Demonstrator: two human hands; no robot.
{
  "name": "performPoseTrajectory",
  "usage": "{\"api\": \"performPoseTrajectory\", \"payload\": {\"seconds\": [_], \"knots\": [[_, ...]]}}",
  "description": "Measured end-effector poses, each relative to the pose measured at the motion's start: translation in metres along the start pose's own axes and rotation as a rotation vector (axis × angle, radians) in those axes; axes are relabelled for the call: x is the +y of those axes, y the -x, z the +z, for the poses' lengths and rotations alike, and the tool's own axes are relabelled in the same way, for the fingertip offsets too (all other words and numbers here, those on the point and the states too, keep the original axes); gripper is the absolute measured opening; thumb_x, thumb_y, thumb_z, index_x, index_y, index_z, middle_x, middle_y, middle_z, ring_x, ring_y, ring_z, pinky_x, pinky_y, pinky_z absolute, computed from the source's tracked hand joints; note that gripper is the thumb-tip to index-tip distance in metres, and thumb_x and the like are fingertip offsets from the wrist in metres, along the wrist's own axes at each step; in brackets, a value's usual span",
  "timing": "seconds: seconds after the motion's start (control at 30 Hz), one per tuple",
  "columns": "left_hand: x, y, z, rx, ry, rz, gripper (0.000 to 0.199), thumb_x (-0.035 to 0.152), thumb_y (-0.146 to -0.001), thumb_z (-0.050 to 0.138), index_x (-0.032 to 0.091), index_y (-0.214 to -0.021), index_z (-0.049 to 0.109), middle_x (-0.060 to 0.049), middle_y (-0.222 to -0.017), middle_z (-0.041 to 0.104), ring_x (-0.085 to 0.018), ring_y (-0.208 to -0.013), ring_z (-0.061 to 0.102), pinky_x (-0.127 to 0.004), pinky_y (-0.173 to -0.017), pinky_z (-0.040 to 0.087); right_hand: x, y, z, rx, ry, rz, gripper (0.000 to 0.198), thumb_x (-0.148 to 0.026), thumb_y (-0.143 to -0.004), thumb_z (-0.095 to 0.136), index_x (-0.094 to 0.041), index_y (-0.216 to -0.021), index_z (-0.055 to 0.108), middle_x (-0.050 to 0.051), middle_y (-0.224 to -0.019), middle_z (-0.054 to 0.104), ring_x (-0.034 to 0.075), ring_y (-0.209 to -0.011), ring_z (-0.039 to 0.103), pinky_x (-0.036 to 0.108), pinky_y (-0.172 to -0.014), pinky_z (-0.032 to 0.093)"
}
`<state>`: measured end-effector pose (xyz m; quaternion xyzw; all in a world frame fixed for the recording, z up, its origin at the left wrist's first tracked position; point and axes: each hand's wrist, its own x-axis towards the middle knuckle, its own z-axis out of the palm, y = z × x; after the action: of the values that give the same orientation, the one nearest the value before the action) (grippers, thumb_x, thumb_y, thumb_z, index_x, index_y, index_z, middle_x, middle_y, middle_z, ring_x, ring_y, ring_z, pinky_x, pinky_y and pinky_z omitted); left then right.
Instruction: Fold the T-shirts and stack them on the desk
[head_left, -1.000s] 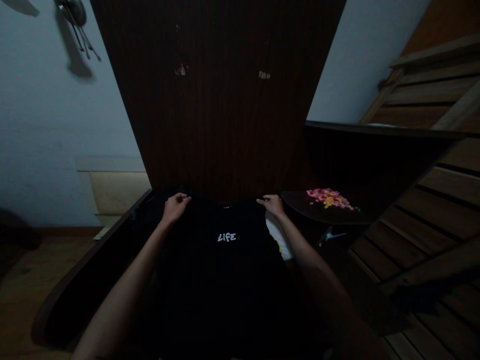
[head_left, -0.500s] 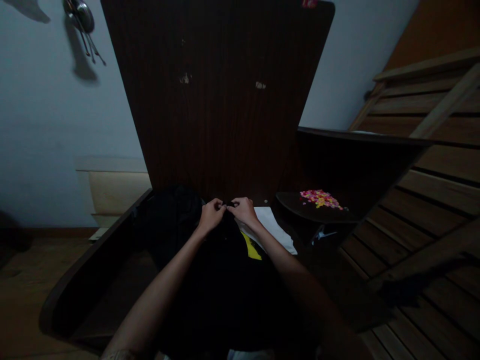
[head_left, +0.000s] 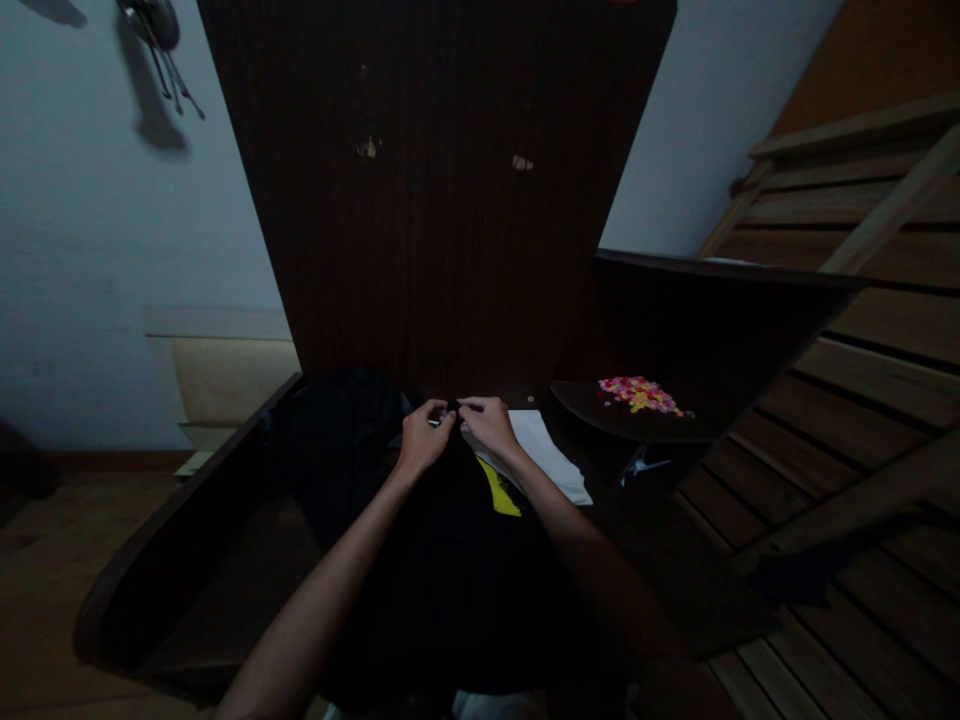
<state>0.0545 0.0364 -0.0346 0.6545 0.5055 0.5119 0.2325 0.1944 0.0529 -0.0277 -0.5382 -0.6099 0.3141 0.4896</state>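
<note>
Both hands meet at the far edge of a black cloth (head_left: 450,560) that spreads toward me over the dark desk. My left hand (head_left: 425,437) pinches a fold of this cloth between thumb and fingers. Close beside it, my right hand (head_left: 486,424) pinches the same fold, the fingertips of the two hands nearly touching. A small pale bit shows at the left fingers, too small to name. Under my right forearm lies a yellow patch (head_left: 501,492) on the cloth, with a white cloth (head_left: 551,462) beyond it.
Pink and yellow small pieces (head_left: 641,394) lie heaped on a rounded dark shelf (head_left: 585,405) at the right. A dark bundle of fabric (head_left: 337,440) rests left of my hands. A tall brown panel (head_left: 442,250) stands behind; wooden slats (head_left: 862,400) rise at the right.
My hands stay almost in place, still pinching the black cloth. The left fingers have shifted slightly, and a small pale bit now shows by them. The view has tilted a little downward.
</note>
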Motion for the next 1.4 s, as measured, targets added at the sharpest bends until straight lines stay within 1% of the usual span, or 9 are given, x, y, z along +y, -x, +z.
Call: {"api": "performPoseTrajectory", "payload": {"seconds": [0.23, 0.33, 0.43, 0.5, 0.6, 0.7, 0.97, 1.2, 1.4], "knots": [[-0.001, 0.008, -0.003, -0.02, 0.071, 0.014, 0.028, 0.034, -0.073, 0.07, 0.017, -0.095, 0.07, -0.008, -0.091, 0.075, -0.02, -0.078, 0.069, -0.032, -0.074, 0.053, 0.002, 0.0, 0.002, -0.137, -0.132, 0.062, 0.03, -0.013, -0.079, 0.052, -0.017, -0.094, 0.077, 0.007, -0.09, 0.074, 0.016, -0.072, 0.068, 0.027, -0.065, 0.057], [-0.006, 0.008, -0.003, -0.025, 0.096, 0.024, 0.021, 0.024, -0.074, 0.065, 0.019, -0.094, 0.069, -0.006, -0.09, 0.075, -0.019, -0.079, 0.069, -0.032, -0.076, 0.053, 0.001, -0.003, -0.005, -0.137, -0.029, -0.127, 0.035, -0.01, -0.073, 0.057, -0.019, -0.103, 0.075, 0.007, -0.105, 0.069, 0.014, -0.076, 0.067, 0.03, -0.075, 0.057], [-0.006, 0.007, -0.004, -0.057, 0.196, 0.032, 0.023, 0.023, -0.072, 0.067, 0.019, -0.094, 0.065, -0.006, -0.091, 0.073, -0.019, -0.082, 0.069, -0.033, -0.077, 0.053, -0.005, -0.009, -0.017, -0.176, 0.098, -0.403, 0.037, -0.012, -0.073, 0.064, -0.024, -0.107, 0.073, 0.006, -0.114, 0.067, 0.02, -0.104, 0.062, 0.037, -0.096, 0.048], [-0.002, 0.005, -0.008, -0.045, 0.283, 0.018, 0.027, 0.026, -0.071, 0.069, 0.02, -0.095, 0.058, -0.005, -0.088, 0.072, -0.019, -0.083, 0.069, -0.032, -0.077, 0.053, -0.009, -0.014, -0.022, -0.281, 0.081, -0.475, 0.029, -0.019, -0.079, 0.065, -0.024, -0.106, 0.073, 0.006, -0.113, 0.069, 0.022, -0.116, 0.057, 0.041, -0.103, 0.042], [0.009, 0.002, -0.016, -0.009, 0.371, -0.003, 0.035, 0.028, -0.071, 0.07, 0.023, -0.095, 0.045, -0.002, -0.085, 0.069, -0.016, -0.078, 0.069, -0.029, -0.074, 0.052, -0.017, -0.019, -0.025, -0.399, -0.01, -0.459, 0.026, -0.036, -0.087, 0.062, -0.021, -0.105, 0.073, 0.005, -0.107, 0.072, 0.021, -0.105, 0.063, 0.037, -0.096, 0.046], [0.02, -0.002, -0.024, 0.013, 0.369, 0.016, 0.039, 0.029, -0.069, 0.072, 0.024, -0.088, 0.038, -0.001, -0.086, 0.067, -0.013, -0.072, 0.065, -0.025, -0.068, 0.05, -0.026, -0.024, -0.022, -0.382, -0.015, -0.476, 0.033, -0.048, -0.086, 0.062, -0.018, -0.091, 0.074, 0.004, -0.092, 0.074, 0.02, -0.09, 0.065, 0.032, -0.086, 0.048], [0.033, -0.006, -0.04, 0.074, 0.204, 0.133, 0.029, 0.026, -0.07, 0.07, 0.022, -0.07, 0.041, -0.002, -0.086, 0.061, -0.015, -0.084, 0.061, -0.028, -0.077, 0.049, -0.043, -0.032, -0.013, -0.352, 0.061, -0.501, 0.03, -0.045, -0.087, 0.059, -0.018, -0.081, 0.07, 0.001, -0.082, 0.07, 0.017, -0.082, 0.062, 0.027, -0.08, 0.045], [0.033, 0.057, -0.022, 0.173, -0.153, 0.231, 0.025, 0.034, -0.074, 0.074, 0.023, -0.062, 0.055, -0.011, -0.115, 0.057, -0.03, -0.113, 0.054, -0.046, -0.098, 0.043, -0.043, -0.034, -0.007, -0.182, 0.088, -0.541, 0.027, -0.041, -0.089, 0.055, -0.018, -0.082, 0.066, 0.0, -0.078, 0.067, 0.016, -0.077, 0.059, 0.025, -0.075, 0.043], [0.031, 0.124, 0.01, 0.373, -0.292, 0.176, 0.035, 0.042, -0.067, 0.08, 0.023, -0.082, 0.055, -0.016, -0.14, 0.039, -0.039, -0.13, 0.04, -0.055, -0.102, 0.039, -0.045, -0.035, -0.006, -0.157, 0.149, -0.558, 0.027, -0.041, -0.089, 0.055, -0.018, -0.081, 0.066, 0.001, -0.079, 0.068, 0.016, -0.077, 0.059, 0.026, -0.074, 0.042]]}}
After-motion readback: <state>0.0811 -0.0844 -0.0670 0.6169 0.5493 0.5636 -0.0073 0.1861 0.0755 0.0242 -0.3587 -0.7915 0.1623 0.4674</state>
